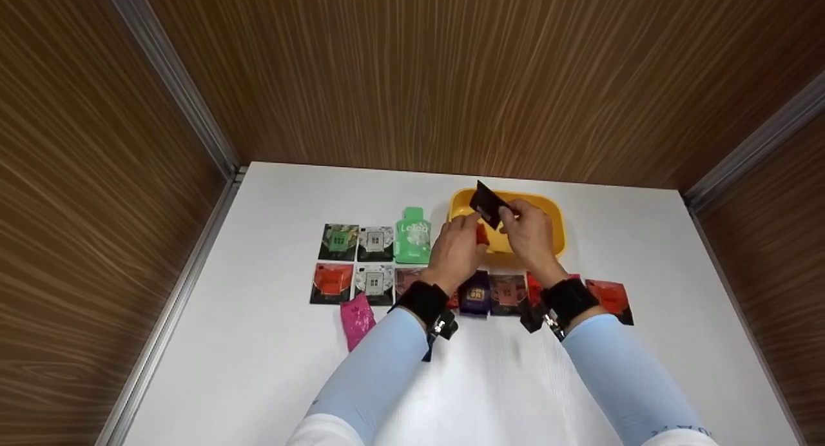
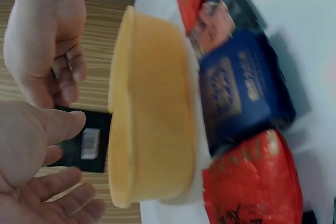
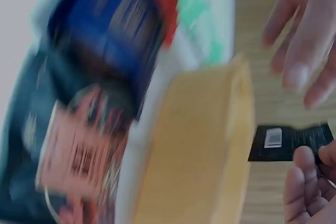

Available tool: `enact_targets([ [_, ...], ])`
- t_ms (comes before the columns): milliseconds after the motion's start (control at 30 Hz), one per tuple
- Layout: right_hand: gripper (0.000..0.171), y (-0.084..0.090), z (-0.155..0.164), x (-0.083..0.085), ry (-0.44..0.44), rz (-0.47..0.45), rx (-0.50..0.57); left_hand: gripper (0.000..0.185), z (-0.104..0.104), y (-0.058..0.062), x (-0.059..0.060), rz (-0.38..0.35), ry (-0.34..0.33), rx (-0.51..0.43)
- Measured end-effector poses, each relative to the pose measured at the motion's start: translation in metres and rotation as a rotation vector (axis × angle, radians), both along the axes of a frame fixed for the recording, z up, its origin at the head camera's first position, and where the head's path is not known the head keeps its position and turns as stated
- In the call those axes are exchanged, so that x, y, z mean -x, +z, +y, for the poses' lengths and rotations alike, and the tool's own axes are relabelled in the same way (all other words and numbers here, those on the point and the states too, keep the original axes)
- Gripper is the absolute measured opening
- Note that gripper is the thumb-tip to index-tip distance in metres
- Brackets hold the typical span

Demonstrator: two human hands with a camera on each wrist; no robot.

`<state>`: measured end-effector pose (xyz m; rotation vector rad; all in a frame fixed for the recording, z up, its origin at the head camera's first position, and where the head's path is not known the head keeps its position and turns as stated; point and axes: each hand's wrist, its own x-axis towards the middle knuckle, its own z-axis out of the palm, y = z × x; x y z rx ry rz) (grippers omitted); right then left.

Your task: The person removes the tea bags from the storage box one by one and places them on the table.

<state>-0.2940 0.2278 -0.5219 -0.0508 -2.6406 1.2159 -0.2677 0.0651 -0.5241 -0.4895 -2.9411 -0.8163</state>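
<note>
My right hand (image 1: 530,234) pinches a small black packet (image 1: 488,204) by one end, above the yellow bin (image 1: 555,220). In the right wrist view a white barcode label shows on this packet (image 3: 283,142), with right thumb and fingers at its edge. My left hand (image 1: 454,251) is at the bin's left side, its fingers loosely extended and, in the right wrist view, apart from the packet. Something red (image 1: 482,234) shows beside the left fingertips, overlapping the bin in the head view. The left thumb (image 2: 68,124) overlaps the black packet in the left wrist view.
Packets lie in rows on the white table (image 1: 232,343): a green pouch (image 1: 412,236), a dark blue packet (image 1: 475,294) and several red or patterned sachets (image 1: 332,282). A pink packet (image 1: 357,320) lies nearer, left of the left forearm. Wood-grain panels (image 1: 412,78) enclose the table.
</note>
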Motion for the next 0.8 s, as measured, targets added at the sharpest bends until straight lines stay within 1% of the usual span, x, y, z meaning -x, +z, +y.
enact_targets([
  [67, 0.024, 0.005, -0.007, -0.013, 0.000, -0.004, 0.113, 0.067, 0.000, 0.001, -0.005, 0.028, -0.013, -0.074],
  [133, 0.021, 0.008, -0.015, -0.026, 0.017, -0.007, 0.177, 0.067, 0.000, 0.002, -0.011, 0.072, -0.031, -0.144],
  [200, 0.019, 0.010, -0.022, -0.038, 0.041, 0.001, 0.191, 0.063, -0.002, 0.002, -0.018, 0.110, -0.044, -0.215],
  [267, 0.017, 0.011, -0.026, -0.047, 0.075, 0.025, 0.172, 0.055, -0.003, 0.004, -0.024, 0.123, -0.041, -0.297],
  [333, 0.017, 0.010, -0.028, -0.057, 0.118, 0.050, 0.156, 0.047, -0.007, 0.004, -0.031, 0.084, -0.009, -0.383],
  [433, 0.018, 0.006, -0.026, -0.069, 0.168, 0.065, 0.156, 0.034, -0.015, 0.005, -0.038, -0.027, 0.050, -0.510],
  [500, 0.021, 0.001, -0.022, -0.077, 0.164, 0.044, 0.168, 0.029, -0.022, 0.005, -0.042, -0.105, 0.086, -0.580],
  [567, 0.025, -0.006, -0.017, -0.082, 0.136, -0.001, 0.183, 0.025, -0.029, 0.004, -0.046, -0.153, 0.093, -0.629],
  [600, 0.029, -0.009, -0.014, -0.084, 0.127, -0.044, 0.212, 0.025, -0.032, 0.003, -0.049, -0.173, 0.093, -0.649],
  [700, 0.038, -0.019, -0.010, -0.090, 0.127, -0.176, 0.341, 0.025, -0.041, 0.000, -0.055, -0.200, 0.086, -0.672],
  [800, 0.037, -0.028, -0.010, -0.096, 0.147, -0.260, 0.446, 0.023, -0.046, -0.006, -0.061, -0.225, 0.070, -0.675],
])
